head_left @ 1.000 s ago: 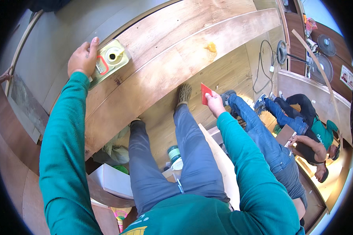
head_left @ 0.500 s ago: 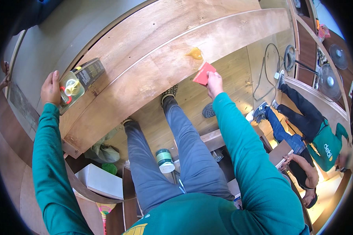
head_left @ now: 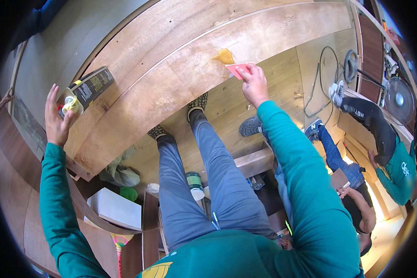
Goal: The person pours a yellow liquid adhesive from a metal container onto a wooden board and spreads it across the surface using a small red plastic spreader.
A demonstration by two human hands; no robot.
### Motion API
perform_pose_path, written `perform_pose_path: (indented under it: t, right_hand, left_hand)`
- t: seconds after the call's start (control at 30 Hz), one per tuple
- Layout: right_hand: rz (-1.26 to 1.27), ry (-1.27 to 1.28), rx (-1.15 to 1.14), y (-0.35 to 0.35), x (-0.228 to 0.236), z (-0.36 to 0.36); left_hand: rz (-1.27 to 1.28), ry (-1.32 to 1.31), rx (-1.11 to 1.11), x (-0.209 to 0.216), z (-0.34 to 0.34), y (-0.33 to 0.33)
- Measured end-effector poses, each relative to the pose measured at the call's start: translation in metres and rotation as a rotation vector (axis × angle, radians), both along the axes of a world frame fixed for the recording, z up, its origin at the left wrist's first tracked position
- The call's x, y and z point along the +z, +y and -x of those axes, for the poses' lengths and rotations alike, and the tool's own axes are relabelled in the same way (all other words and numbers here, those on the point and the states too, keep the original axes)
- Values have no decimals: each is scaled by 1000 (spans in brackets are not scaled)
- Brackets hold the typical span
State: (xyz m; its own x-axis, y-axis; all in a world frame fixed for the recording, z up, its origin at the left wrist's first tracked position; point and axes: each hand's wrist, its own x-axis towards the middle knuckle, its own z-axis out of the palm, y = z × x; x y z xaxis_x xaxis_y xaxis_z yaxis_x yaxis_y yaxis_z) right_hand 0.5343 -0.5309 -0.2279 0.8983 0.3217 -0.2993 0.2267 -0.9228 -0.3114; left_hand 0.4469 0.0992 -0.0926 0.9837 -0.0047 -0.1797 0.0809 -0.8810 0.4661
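My right hand (head_left: pixel 255 85) pinches a flat pink spreader (head_left: pixel 240 70), its edge close to the board's near rim. Just beyond it, an amber puddle of what looks like glue (head_left: pixel 224 56) lies on the long curved wooden board (head_left: pixel 171 78). On the left, my left hand (head_left: pixel 56 118) is open, fingers spread beside a rectangular metal can (head_left: pixel 93 85). The can stands on the wood, with a round pale spout and a bit of yellow on its top. Whether the fingertips still touch the can, I cannot tell.
Two people (head_left: pixel 405 173) are at the right, one holding a brown panel (head_left: pixel 339 180). A fan (head_left: pixel 399 101) and a looped cable (head_left: pixel 320 83) are nearby. Below the board are a white box (head_left: pixel 116 208), a green-and-white tub (head_left: pixel 195 187) and a crumpled bag (head_left: pixel 120 173).
My left hand has let go of the can, which now stands on the wood. My right hand has brought the spreader to the puddle's edge and tilted it flatter.
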Motion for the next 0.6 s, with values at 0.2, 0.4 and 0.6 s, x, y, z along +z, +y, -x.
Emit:
perform_pose_path:
  t: [0.2, 0.4, 0.6]
  right_hand:
    - [130, 0, 305, 15, -12, -28]
    - [176, 111, 475, 6, -14, 1]
    - [281, 234, 435, -51, 16, 29]
  left_hand:
    - [-289, 78, -265, 22, 8, -16]
    - [-226, 243, -34, 11, 3, -7]
    - [-158, 125, -48, 13, -8, -21]
